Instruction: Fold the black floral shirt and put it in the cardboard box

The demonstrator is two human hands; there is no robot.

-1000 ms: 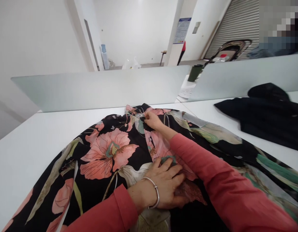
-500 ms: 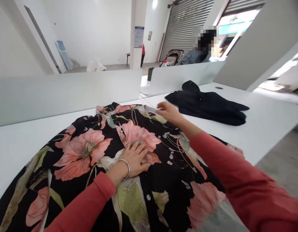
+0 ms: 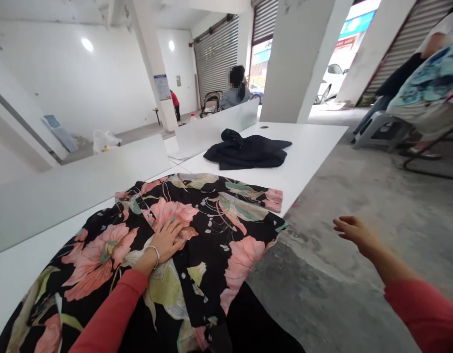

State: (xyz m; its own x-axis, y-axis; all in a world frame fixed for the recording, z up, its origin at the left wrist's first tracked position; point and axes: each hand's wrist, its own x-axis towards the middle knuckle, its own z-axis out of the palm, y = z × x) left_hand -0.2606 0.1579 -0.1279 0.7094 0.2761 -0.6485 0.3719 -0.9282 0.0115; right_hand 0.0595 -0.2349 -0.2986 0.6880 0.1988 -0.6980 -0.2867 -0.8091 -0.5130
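Observation:
A black blouse (image 3: 204,235) with large pink flowers and green leaves is spread over the white table, its button front running toward me. My left hand (image 3: 165,242), with a bangle at the wrist, lies flat on the upper front of it, fingers spread. The sleeve (image 3: 244,193) on the right side stretches out along the table, its pink cuff near the edge. Off to the right, my right hand (image 3: 353,230) hangs in the air above the floor, away from the blouse. Its fingers are loosely bent and apart from any object.
A folded dark garment (image 3: 254,152) lies farther back on the white table (image 3: 318,139). Low frosted panels (image 3: 83,176) border the table's far side. Concrete floor (image 3: 322,274) lies to the right, with a grey stool (image 3: 381,130) and a seated person. Another person sits beyond the panel.
My right hand has left the sleeve area near the blouse's shoulder and swung right, past the table edge. The view has turned right. My left hand stays on the blouse.

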